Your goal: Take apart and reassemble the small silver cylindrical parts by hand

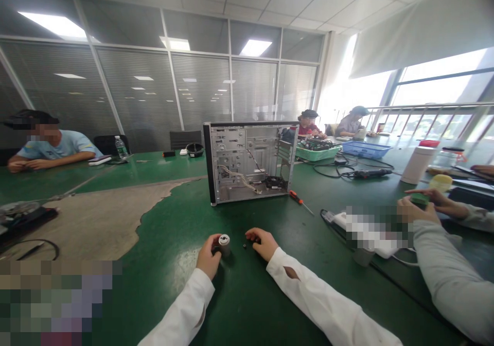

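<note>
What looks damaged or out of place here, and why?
The table looks worn or peeled at left: its green surface ends raggedly around a brownish patch. The case stands open on its near side, baring cables. A tiny part lies loose between the left hand and right hand.

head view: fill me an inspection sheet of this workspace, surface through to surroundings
Surface: green table, ragged-edged tan patch at left.
Job's things: grey cylinder, upright; small part on the table to its right.
Clutter: open computer case, screwdriver, green basket, blue basket, white bottle.
Hands: left hand grips the cylinder's side; right hand is curled beside the small part, contents unclear.
Cables: black cables right of the case; loose wires inside it.
Surroundings: glass partition, windows, other people seated.
</note>
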`<state>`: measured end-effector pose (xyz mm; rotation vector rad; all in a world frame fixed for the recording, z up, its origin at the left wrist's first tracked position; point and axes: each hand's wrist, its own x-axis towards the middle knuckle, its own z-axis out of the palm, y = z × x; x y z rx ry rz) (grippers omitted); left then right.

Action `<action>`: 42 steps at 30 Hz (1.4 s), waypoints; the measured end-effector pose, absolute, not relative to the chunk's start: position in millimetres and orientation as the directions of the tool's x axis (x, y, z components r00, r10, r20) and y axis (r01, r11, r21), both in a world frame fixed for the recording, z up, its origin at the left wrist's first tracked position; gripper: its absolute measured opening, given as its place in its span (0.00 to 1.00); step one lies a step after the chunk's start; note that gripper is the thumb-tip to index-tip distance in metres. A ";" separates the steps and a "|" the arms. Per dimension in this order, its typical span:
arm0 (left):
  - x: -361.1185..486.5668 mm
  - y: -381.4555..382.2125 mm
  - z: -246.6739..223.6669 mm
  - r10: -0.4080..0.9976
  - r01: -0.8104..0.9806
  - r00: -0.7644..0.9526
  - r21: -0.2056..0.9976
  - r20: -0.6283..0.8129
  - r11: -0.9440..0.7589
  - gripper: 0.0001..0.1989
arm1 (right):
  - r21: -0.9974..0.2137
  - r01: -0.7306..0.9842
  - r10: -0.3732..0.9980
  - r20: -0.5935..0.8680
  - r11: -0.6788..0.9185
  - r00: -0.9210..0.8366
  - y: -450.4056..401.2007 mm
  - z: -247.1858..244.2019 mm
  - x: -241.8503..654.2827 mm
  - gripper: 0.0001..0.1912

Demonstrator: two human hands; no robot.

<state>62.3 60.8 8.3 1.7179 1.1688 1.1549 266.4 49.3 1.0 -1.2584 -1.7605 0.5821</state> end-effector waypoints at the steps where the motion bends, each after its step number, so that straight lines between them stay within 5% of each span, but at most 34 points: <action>1: 62.2 61.3 7.4 0.950 0.266 0.175 0.916 0.259 -0.299 0.22 | -0.771 0.515 0.921 0.372 0.374 -0.112 49.6 0.2 266.1 0.24; 42: 63.8 55.0 17.5 0.973 0.330 0.142 0.918 0.183 -0.221 0.20 | -0.699 0.600 0.912 0.387 0.389 -0.140 47.4 -0.3 263.7 0.19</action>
